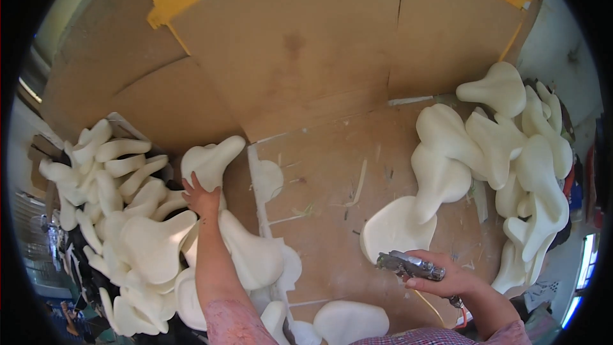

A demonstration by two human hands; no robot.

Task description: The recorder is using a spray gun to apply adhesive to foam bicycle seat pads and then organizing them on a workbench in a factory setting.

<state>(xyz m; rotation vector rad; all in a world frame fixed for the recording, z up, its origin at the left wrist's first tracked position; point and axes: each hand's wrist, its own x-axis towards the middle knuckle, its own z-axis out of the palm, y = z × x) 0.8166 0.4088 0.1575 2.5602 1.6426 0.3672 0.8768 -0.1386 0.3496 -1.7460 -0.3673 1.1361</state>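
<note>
Left hand (pixel 201 197) reaches out, fingers spread flat on a cream foam saddle (pixel 211 161) atop the left pile (pixel 137 230), steadying it. Right hand (pixel 440 276), fingers clamped around a metal air tool (pixel 408 264), waits above the tabletop (pixel 325 243).

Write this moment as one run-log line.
left hand: on cream foam piece, left pile | right hand: holds metal tool | bench: wooden

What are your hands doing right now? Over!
Left hand on a white foam piece atop the left pile. Right hand gripping a metal tool. Foam scraps on the wooden table.
</note>
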